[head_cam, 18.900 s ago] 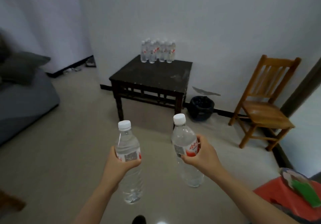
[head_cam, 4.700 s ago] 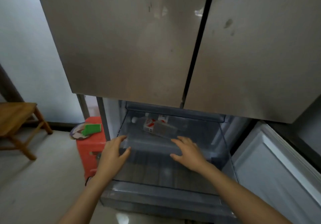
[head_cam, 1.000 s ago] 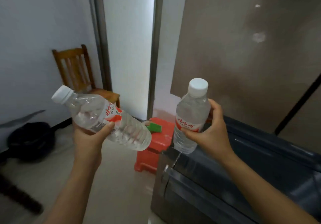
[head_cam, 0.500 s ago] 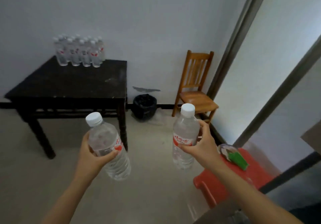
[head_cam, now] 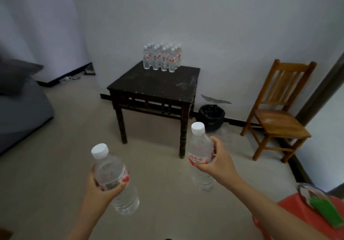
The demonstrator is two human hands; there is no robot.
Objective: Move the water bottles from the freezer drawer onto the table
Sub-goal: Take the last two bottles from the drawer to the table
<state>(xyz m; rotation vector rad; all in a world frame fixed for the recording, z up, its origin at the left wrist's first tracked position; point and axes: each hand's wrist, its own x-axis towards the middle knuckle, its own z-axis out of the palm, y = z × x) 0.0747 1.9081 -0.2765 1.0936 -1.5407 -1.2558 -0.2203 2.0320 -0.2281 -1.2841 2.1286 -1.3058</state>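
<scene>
two bottles in hand, short of the table

we see the left hand [head_cam: 98, 189] wrapped round the left bottle [head_cam: 113, 176], fingers curled tight across its red label. the bottle is tilted, its white cap leaning up toward the table [head_cam: 154, 85]. the right hand [head_cam: 217, 163] grips the right bottle [head_cam: 200, 152] at the label, fingers curled round it. this bottle is near upright, cap on. both bottles are in the air over the floor, in front of the table and well apart from it.

at the table's far edge, by the wall, stands a bottle cluster [head_cam: 162, 58], all upright and packed close. right of the table, near its rear leg, we mark a black bin [head_cam: 211, 117]. further right of the table is a wooden chair [head_cam: 279, 117]. left of the table, well apart, is a grey sofa [head_cam: 20, 105]. in front of the table and to its right is a red stool [head_cam: 305, 219] with something green on it. we cannot tell what it is.
</scene>
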